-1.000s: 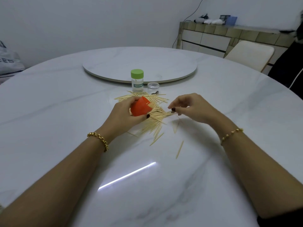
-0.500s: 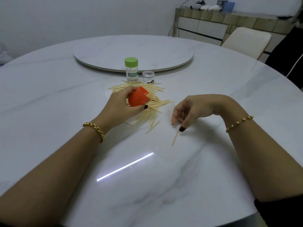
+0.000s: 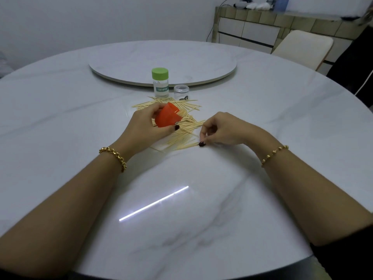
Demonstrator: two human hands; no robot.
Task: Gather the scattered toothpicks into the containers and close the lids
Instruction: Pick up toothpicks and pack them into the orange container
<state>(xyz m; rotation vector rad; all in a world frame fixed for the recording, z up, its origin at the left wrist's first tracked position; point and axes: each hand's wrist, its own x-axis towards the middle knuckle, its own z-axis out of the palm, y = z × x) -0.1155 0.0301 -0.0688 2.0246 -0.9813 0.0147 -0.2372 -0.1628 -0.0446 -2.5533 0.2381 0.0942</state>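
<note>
Head view, only one.

- Left grip (image 3: 145,128): fingers and thumb wrapped round the orange container (image 3: 167,118). It is held tilted just above the bench (image 3: 272,122), mouth facing away from the wrist and to the right. A few pale stick ends show at the mouth.
- Right grip (image 3: 224,130): fingers curled, thumb tip with dark nail down on the bench, touching the near ends of some sticks. Can't tell whether it actually pinches one.
- Toothpicks (image 3: 189,128): loose pile on the bench, between the two grips and fanning out beyond the left grip. The near edge of the pile sits at the right grip's fingertips. The orange container hangs over the pile's left part.
- Green-lid container (image 3: 160,83): upright, lid on, labelled "TOOTHPICK", beyond the left grip past the far edge of the pile.
- Small clear jar (image 3: 181,91): upright, just right of the green-lid container, at the pile's far edge. Can't tell if it has a lid.
- Turntable (image 3: 161,59): round slab mid-bench, behind both jars.
- Gold bracelets on the left wrist (image 3: 114,156) and the right wrist (image 3: 274,155).
- Chair (image 3: 302,47) and sideboard (image 3: 252,31) are off the bench, far beyond the right grip.
</note>
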